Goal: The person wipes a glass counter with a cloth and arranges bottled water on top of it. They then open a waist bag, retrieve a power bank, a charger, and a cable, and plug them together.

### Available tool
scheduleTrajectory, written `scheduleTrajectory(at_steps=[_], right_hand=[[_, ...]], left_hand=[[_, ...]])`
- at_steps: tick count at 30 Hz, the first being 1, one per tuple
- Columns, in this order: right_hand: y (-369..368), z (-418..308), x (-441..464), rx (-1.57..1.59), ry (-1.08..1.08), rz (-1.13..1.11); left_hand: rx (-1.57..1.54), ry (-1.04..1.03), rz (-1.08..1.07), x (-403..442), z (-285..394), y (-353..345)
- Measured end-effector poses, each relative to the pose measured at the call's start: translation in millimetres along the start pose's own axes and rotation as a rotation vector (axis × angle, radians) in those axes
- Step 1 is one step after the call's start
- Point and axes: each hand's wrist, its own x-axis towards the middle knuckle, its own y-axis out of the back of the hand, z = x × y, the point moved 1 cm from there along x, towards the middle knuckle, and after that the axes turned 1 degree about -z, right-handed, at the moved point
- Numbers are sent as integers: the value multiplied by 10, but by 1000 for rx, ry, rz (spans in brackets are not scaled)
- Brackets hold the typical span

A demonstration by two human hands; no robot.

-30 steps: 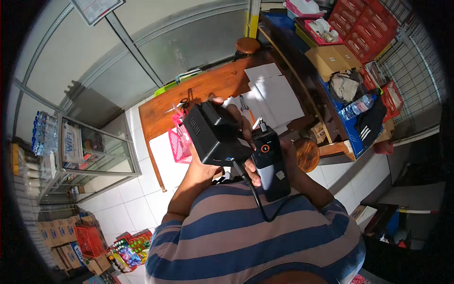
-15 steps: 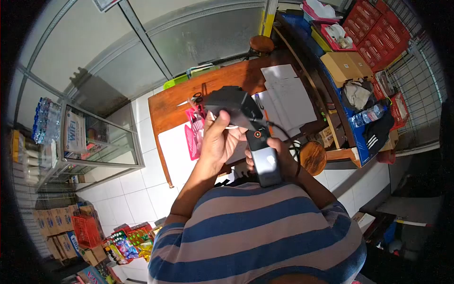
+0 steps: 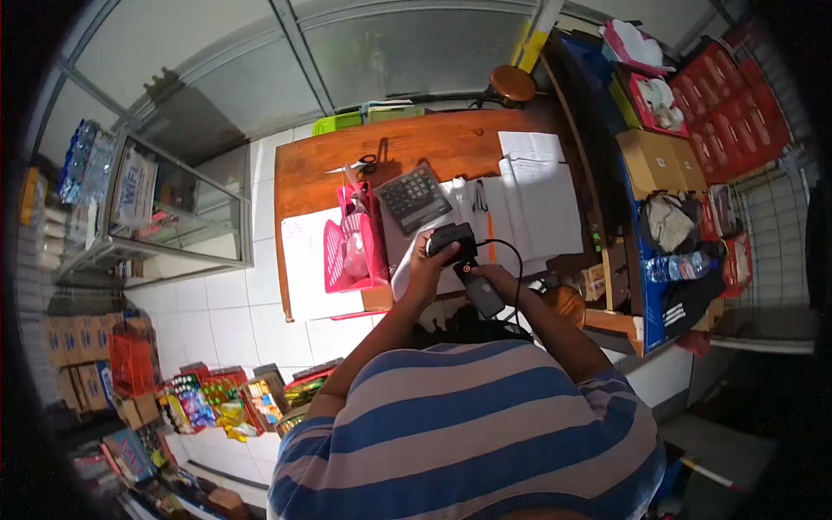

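Observation:
Over the table's near edge, my left hand (image 3: 424, 270) is closed around a black boxy device (image 3: 452, 236), its thumb on top. From that device a black cable (image 3: 517, 260) loops to the right and downward. My right hand (image 3: 501, 284) grips a dark slab-shaped device (image 3: 483, 295) with an orange-ringed button. The two devices meet or overlap; whether they are joined I cannot tell. Just beyond my hands lies a large-key calculator (image 3: 414, 199) on the wooden table (image 3: 433, 139). To its left stands a pink plastic basket (image 3: 379, 251).
White papers (image 3: 542, 208) cover the table's right part, with an orange pen or pencil (image 3: 490, 234) on them. Scissors (image 3: 366, 163) lie near the basket. A wooden stool (image 3: 565, 305) is at right, a glass cabinet (image 3: 173, 217) at left, and goods boxes (image 3: 264, 399) at lower left.
Both hands have lowered the devices away from my head, so they look smaller. The calculator, hidden before, now shows. My view has shifted, revealing more goods at lower left.

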Motion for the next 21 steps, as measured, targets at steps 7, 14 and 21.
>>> scheduleTrajectory(at_steps=[7,14,21], right_hand=[[10,-267,557,-459,301,-58],[61,-381,796,-1031,294,-60],[196,-479,985,-1125,792,-107]], left_hand=[[107,-132,179,256,-260,129],[29,-149,365,279,-431,340],[-118,-177,392,260,-427,318]])
